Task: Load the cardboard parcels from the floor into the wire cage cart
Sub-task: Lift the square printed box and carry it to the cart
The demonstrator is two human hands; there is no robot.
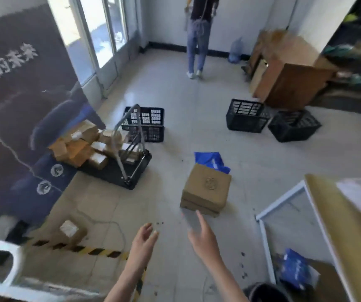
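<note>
Far left, a dark blue printed banner (22,101) leaning along the wall. Low beside it, a small brown cardboard parcel with a white label (71,231) on the pale tiled floor (175,105), just above a yellow-and-black hazard stripe (77,248). Further back, a black flat platform trolley with a grey tube handle (129,171), heaped with brown cardboard parcels (83,144), a black plastic lattice crate (145,124) behind it. Bottom centre, bare left hand (145,238) empty, fingers loosely curled, held above the floor. Beside it, bare right hand (203,234) empty, fingers spread, reaching toward a stack of two flat brown cardboard boxes (206,189) on the floor, not touching. Behind the stack, a blue plastic bag (212,161). Further right, two more black crates (246,115) by a brown wooden cabinet (292,83). Far right, a white metal frame (284,199), blurred
</note>
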